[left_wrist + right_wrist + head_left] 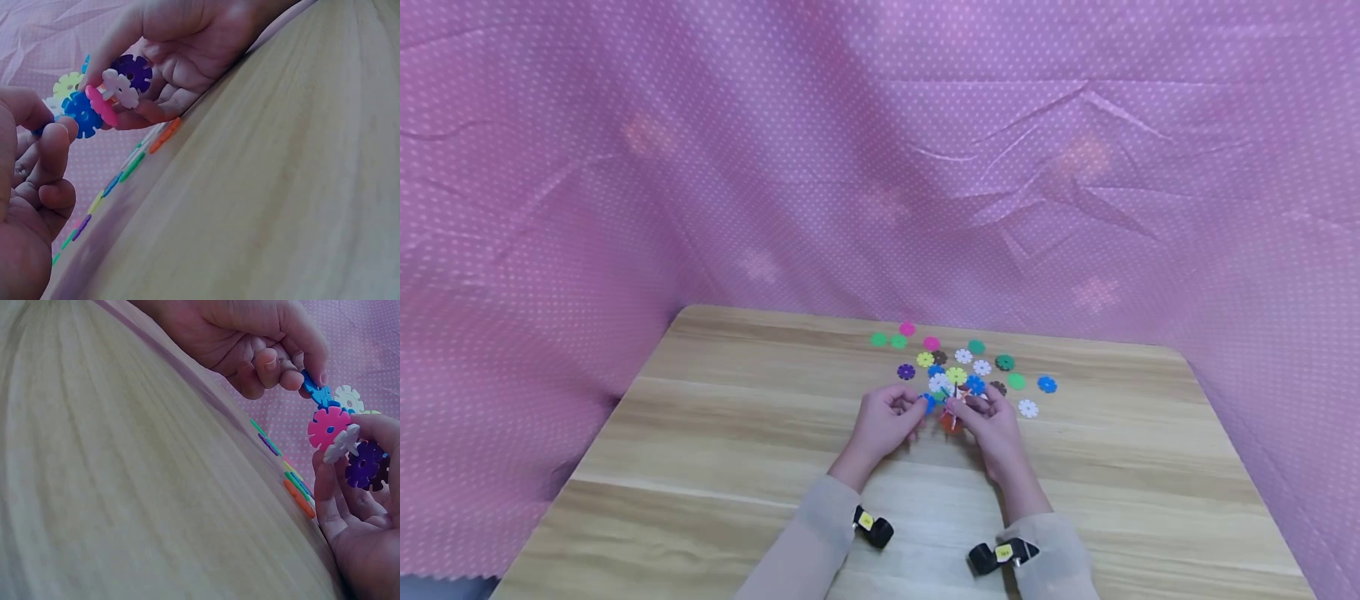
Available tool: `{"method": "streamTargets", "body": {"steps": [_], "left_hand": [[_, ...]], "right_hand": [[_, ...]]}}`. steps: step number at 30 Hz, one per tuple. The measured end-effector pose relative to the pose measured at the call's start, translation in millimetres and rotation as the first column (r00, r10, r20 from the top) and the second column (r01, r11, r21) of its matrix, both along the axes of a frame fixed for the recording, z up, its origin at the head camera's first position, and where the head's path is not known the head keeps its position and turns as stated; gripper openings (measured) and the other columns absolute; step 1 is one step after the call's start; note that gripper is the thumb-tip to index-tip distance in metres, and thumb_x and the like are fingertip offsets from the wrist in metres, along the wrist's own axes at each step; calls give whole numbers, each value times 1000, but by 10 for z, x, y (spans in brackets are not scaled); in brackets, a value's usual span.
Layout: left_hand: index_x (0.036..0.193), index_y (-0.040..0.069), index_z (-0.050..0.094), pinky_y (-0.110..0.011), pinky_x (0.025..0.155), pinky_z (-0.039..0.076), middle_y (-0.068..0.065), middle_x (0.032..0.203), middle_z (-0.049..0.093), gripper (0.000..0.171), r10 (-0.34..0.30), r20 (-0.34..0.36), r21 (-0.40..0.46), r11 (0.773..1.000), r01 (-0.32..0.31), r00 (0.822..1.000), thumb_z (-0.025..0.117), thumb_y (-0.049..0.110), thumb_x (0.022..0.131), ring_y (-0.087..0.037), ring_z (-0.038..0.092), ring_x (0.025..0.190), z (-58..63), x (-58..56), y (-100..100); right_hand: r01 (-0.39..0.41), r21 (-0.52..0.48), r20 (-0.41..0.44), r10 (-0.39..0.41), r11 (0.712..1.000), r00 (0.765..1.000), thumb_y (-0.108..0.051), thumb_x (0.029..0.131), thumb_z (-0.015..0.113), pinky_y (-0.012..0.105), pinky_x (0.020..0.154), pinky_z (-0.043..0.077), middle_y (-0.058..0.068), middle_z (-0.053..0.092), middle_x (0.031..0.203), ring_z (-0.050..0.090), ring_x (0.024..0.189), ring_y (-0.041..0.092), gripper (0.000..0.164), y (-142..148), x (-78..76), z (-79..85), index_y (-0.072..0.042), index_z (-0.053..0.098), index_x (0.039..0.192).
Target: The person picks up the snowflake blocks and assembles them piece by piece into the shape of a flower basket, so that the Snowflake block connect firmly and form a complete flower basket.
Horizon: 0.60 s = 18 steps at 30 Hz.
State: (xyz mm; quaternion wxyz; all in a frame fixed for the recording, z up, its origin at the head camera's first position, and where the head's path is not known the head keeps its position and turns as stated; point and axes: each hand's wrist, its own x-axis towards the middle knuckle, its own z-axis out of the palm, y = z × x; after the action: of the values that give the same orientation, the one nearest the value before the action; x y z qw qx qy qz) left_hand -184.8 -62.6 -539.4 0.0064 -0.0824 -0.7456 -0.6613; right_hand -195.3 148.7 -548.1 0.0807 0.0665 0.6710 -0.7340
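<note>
My left hand [887,423] pinches a blue snowflake disc [317,391], a flat plastic piece with notches round its edge, between thumb and fingers. Opposite it, my right hand [996,429] holds a cluster of interlocked snowflake discs. In the right wrist view the cluster shows a pink disc [326,429], a white disc [341,445] and a purple disc [363,464]. The left wrist view shows another blue disc [82,114] and a yellow disc [67,85] in it. The pinched disc is right at the cluster's edge, and fingers hide part of both.
Loose snowflake discs in several colours lie flat on the wooden table [722,433] beyond the hands, among them a purple one [906,372] and a white one [1028,408]. An orange disc [951,425] lies below the hands. A pink dotted cloth [880,167] hangs round the table.
</note>
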Motion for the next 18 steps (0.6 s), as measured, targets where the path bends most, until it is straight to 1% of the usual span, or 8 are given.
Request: {"method": "streamTargets", "body": {"steps": [2, 5, 9, 13, 18], "left_hand": [[95, 8, 77, -25, 49, 56, -15, 80, 77, 9, -1, -2, -10, 1000, 1, 1000, 76, 13, 102, -26, 68, 57, -3, -3, 21], [95, 7, 77, -26, 49, 57, -16, 79, 76, 10, -9, -13, -22, 1000, 9, 1000, 76, 13, 103, -29, 69, 57, 2, -2, 45], [95, 6, 77, -26, 50, 57, -16, 79, 76, 11, -20, -32, -34, 999, 19, 999, 74, 12, 104, -31, 69, 58, 11, 6, 57], [95, 8, 77, -26, 51, 58, -12, 80, 77, 10, -20, -32, -39, 999, 18, 999, 74, 13, 104, -27, 70, 59, 16, 14, 59], [96, 7, 76, -31, 56, 63, -7, 80, 77, 11, -22, -32, -25, 999, 22, 999, 74, 14, 105, -22, 72, 61, -3, 19, 69]], "right_hand": [[-3, 35, -3, 4, 999, 1000, -21, 94, 89, 28, 99, 60, 23, 67, 142, 71, 119, 23, 75, 20, 2, 0, -7, 51, 157], [-6, 69, 0, 6, 998, 1000, -22, 93, 90, 25, 100, 59, 24, 66, 145, 69, 125, 25, 78, 34, 7, 16, -6, 50, 158], [-8, 60, 10, 7, 998, 1000, -21, 92, 90, 25, 98, 59, 22, 67, 143, 70, 121, 23, 77, 35, 17, 37, -6, 52, 157], [-5, 49, 8, 5, 999, 1000, -19, 93, 89, 25, 97, 60, 18, 72, 137, 73, 114, 17, 70, 25, 15, 39, -6, 56, 153], [-12, 15, 4, 12, 1000, 1000, -14, 95, 87, 26, 94, 61, 10, 77, 121, 74, 105, 16, 64, -9, 15, 42, -3, 57, 151]]}}
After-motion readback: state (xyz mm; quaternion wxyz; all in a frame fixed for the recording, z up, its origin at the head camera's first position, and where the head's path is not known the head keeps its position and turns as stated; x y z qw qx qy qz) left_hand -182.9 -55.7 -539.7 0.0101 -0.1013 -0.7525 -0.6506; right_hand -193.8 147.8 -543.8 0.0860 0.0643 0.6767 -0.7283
